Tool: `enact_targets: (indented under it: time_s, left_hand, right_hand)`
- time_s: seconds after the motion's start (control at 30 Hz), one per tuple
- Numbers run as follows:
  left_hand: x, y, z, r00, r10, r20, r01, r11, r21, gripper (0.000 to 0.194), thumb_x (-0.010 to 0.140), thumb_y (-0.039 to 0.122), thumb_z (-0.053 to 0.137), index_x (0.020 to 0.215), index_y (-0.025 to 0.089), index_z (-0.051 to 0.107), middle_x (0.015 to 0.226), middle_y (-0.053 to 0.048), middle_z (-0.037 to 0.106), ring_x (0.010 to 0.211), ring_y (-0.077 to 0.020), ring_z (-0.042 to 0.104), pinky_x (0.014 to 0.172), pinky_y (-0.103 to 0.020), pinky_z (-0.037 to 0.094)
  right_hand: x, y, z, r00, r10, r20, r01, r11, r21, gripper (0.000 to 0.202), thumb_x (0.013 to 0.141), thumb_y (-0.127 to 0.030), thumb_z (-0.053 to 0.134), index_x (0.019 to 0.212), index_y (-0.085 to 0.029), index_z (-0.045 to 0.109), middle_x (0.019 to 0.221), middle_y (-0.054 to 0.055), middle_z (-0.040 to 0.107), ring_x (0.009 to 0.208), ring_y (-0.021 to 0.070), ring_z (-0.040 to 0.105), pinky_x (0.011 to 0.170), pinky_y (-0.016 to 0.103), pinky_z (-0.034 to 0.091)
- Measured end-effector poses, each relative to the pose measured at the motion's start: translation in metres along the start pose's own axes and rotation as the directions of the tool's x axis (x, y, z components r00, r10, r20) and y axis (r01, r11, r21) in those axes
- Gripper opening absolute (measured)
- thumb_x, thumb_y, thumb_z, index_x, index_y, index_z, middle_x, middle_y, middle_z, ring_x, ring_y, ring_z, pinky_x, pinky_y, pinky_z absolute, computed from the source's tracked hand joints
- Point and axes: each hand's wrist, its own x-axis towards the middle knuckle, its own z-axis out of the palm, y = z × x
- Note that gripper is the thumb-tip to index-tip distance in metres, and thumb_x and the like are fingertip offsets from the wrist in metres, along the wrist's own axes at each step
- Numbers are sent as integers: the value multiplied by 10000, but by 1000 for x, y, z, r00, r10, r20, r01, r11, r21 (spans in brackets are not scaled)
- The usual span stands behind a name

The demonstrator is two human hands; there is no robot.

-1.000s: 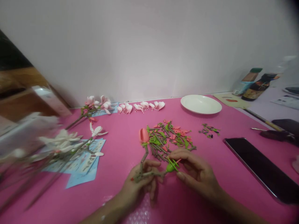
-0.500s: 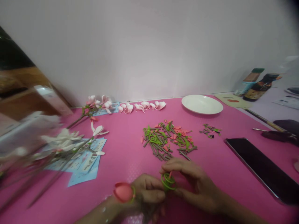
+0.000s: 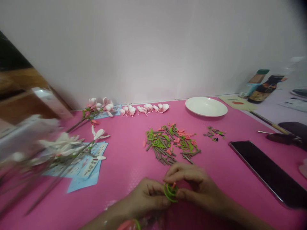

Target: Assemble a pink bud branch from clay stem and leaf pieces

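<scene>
My left hand (image 3: 150, 195) is closed around a green ringed plastic flower part (image 3: 170, 192) with a small coral tip sticking up from it. From the other side, my right hand (image 3: 195, 183) grips the same part between thumb and fingers. Below my left wrist, at the bottom edge, a coral bud (image 3: 128, 224) with a green ring is partly cut off. Whether it joins the green part is hidden by my left hand. Just beyond my hands lies a pile of brown stem pieces (image 3: 165, 159), green rings (image 3: 155, 141) and coral pieces.
Pale pink petals (image 3: 148, 108) line the wall, left of a white plate (image 3: 206, 107). Assembled magnolia branches (image 3: 97, 107) and blue sheets (image 3: 83, 183) lie left. A few small parts (image 3: 214, 133), a phone (image 3: 266, 172) and bottles (image 3: 265, 89) are at right.
The coral bud has dropped from beside my left wrist to the bottom edge of the view. The green ringed part has tilted, and my right thumb is closer against it.
</scene>
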Motion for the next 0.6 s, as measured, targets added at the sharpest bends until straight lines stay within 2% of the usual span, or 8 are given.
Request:
enact_targets:
  time_s: [0.1,0.33,0.43,0.6]
  left_hand:
    - [1,0,1,1000,7,-19,-6,999,47,370,653,462,747,630,94,718,497,-19,581,362,-44,406,378,-174,271]
    - [2,5,7,998,7,-59,0,995,103,353,671,464,732,576,123,723,499,-26,592,392,-65,437,397,-183,276]
    - [2,7,10,996,44,-77,-34,990,135,359,676,471,727,572,128,724,518,-37,609,420,-77,466,391,-184,266]
    - [3,1,10,993,76,-86,-69,994,90,354,675,455,736,546,127,706,484,-10,553,426,-65,408,415,-194,239]
  right_hand:
    - [0,0,0,1000,-4,3,4,1000,5,211,804,-234,680,1015,-238,691,906,52,667,839,150,626,759,305,498]
    - [2,-6,1,1000,16,-7,-16,1000,16,157,785,-256,693,930,-196,709,830,52,667,766,148,629,699,286,509]
    - [3,-7,1,1000,17,-14,-16,1000,11,141,772,-240,703,902,-184,707,814,51,668,753,145,630,687,276,511]
    - [4,-5,1,1000,3,-25,-3,1000,-14,158,775,-274,702,890,-166,705,794,54,659,730,143,627,672,268,505]
